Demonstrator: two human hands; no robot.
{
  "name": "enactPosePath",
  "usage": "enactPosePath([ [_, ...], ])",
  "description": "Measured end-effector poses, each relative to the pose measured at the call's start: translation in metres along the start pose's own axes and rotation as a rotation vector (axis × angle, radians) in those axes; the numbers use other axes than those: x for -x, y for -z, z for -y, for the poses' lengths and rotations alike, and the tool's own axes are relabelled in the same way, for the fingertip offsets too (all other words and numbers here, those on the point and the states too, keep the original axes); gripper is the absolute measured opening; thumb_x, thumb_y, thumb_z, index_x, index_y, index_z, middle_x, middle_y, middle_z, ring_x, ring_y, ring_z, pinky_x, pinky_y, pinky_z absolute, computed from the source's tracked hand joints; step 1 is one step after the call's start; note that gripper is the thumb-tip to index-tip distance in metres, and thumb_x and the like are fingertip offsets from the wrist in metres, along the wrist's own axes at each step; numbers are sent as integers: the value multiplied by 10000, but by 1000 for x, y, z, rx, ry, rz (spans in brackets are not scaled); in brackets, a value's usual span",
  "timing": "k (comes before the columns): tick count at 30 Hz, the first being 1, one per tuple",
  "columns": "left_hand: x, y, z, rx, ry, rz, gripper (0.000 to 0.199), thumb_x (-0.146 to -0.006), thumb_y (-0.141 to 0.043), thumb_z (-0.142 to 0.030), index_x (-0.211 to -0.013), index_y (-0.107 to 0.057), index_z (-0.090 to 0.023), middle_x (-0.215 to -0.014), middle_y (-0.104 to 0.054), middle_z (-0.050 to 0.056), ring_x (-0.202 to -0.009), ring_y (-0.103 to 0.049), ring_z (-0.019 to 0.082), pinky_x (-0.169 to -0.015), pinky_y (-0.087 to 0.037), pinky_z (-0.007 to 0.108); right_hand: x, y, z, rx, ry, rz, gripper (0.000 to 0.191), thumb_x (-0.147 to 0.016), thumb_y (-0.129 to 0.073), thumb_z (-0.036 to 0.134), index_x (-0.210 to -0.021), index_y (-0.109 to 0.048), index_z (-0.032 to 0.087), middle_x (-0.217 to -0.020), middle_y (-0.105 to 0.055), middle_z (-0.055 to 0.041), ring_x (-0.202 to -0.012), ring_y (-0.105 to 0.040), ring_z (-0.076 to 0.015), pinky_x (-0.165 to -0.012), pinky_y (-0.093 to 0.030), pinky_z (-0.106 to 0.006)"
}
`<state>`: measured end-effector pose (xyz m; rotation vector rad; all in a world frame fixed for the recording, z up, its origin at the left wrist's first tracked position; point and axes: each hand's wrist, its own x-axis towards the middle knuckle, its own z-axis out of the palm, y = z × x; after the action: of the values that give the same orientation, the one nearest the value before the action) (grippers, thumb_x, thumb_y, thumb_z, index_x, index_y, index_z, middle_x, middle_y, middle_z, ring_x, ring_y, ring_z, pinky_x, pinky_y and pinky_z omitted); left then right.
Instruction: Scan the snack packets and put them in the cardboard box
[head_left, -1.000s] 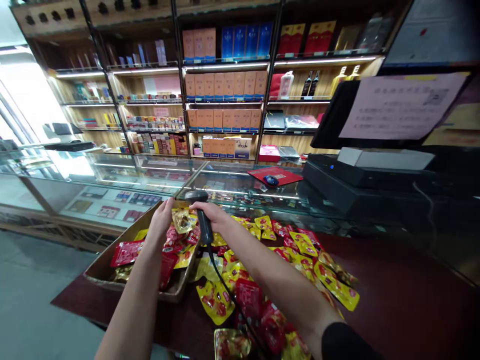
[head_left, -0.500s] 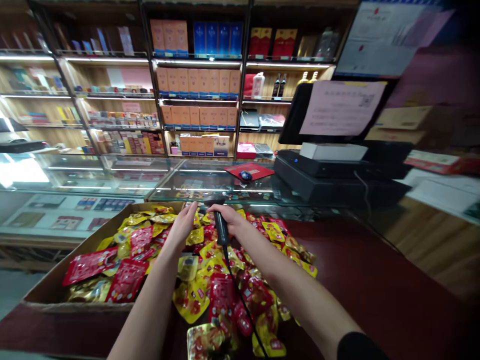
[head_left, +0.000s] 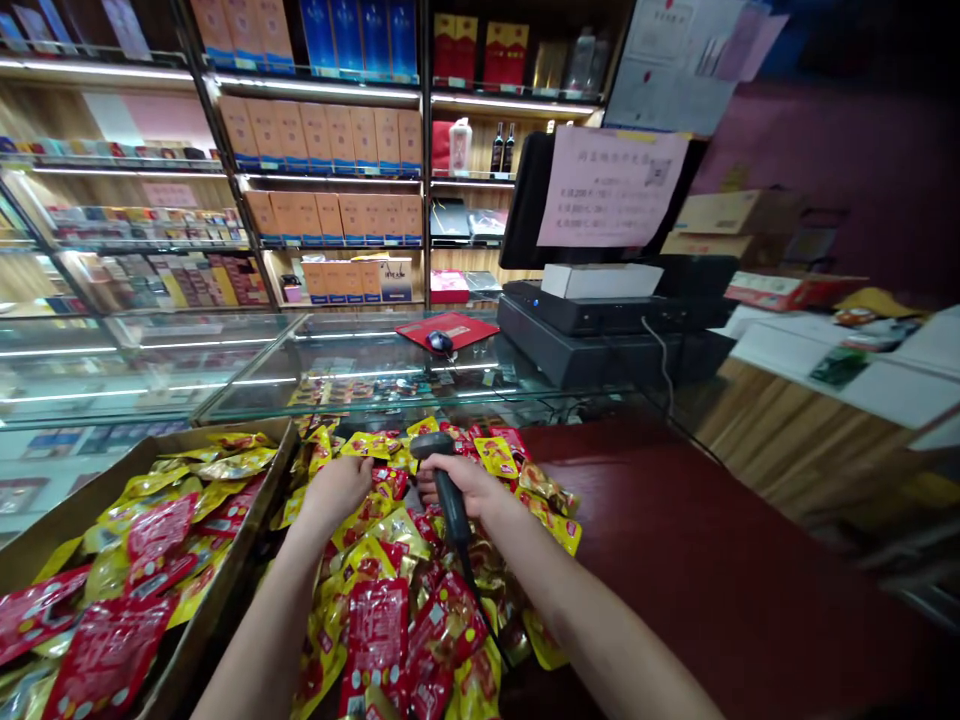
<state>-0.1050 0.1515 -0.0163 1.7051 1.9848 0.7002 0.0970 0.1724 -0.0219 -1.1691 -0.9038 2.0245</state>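
I'm seeing left hand (head_left: pixel 337 492) shifting from over box (head_left: pixel 270 465) to loose packets (head_left: pixel 377 620) on bench (head_left: pixel 675 540), so work is moving outside box; cannot tell left fingers' grip. Right hand (head_left: pixel 474 482) keeping fingers wrapped around scanner (head_left: pixel 450 505).

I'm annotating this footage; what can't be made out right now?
Head view:
Left hand: its back hides whether it grips anything.
Right hand: fingers partly hidden behind the scanner.
Carton: cut off by left and bottom edges.
Pink sheet: smaller lines blurred.
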Motion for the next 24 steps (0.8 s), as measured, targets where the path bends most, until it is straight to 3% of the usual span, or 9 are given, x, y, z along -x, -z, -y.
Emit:
enactPosePath([
  [2,-2,1,3,-208,-24,42,378,-828,-442,-413,-738,-690,-142,-841,-703,225,-863,-661,343,-813,-440,408,-6,-4,-6,-24,-32,1,183,-702,-636,175,-604,-483,152,-497,-476,41,-430,-471,-72,-487,-455,-198],
  [5,-6,-3,4,-320,-53,112,423,-868,-365,-368,-953,-694,-116,-968,-689,257,-942,-649,352,-827,-433,424,-13,-10,-10,-56,-52,-18,128,-709,-635,167,-660,-518,144,-524,-519,28,-469,-523,-85,-511,-474,-204],
  [9,-10,-10,1,-292,-36,82,393,-850,-425,-379,-939,-718,-133,-942,-702,233,-941,-652,352,-825,-432,413,-18,-13,-8,-84,-75,-18,77,-711,-636,160,-721,-567,125,-587,-584,-4,-539,-598,-114,-548,-508,-228],
  [13,-12,-11,-4,-74,-75,71,349,-793,-542,-461,-845,-742,-180,-869,-729,169,-879,-666,326,-783,-443,356,-20,-8,-2,-113,-89,-27,53,-729,-624,159,-733,-589,119,-612,-613,-12,-572,-628,-114,-601,-530,-234],
  [16,-11,-15,-8,189,-67,119,366,-705,-644,-512,-883,-736,-205,-851,-740,105,-817,-679,291,-703,-460,302,-18,-5,4,-147,-73,-7,42,-747,-590,153,-745,-613,119,-654,-657,-37,-590,-634,-111,-610,-528,-223],
  [20,-13,-21,-9,518,-62,208,450,-591,-770,-423,-970,-696,-191,-804,-736,77,-745,-682,243,-664,-484,283,-8,-6,12,-161,42,48,97,-709,-593,138,-790,-646,125,-816,-718,-81,-724,-673,-142,-674,-531,-242],
  [24,-16,-11,-6,758,-41,199,441,-603,-781,-338,-988,-658,-162,-859,-733,81,-760,-683,210,-694,-509,292,2,-8,18,-83,202,71,212,-646,-651,155,-857,-673,149,-906,-723,-74,-911,-671,-181,-809,-514,-284],
])
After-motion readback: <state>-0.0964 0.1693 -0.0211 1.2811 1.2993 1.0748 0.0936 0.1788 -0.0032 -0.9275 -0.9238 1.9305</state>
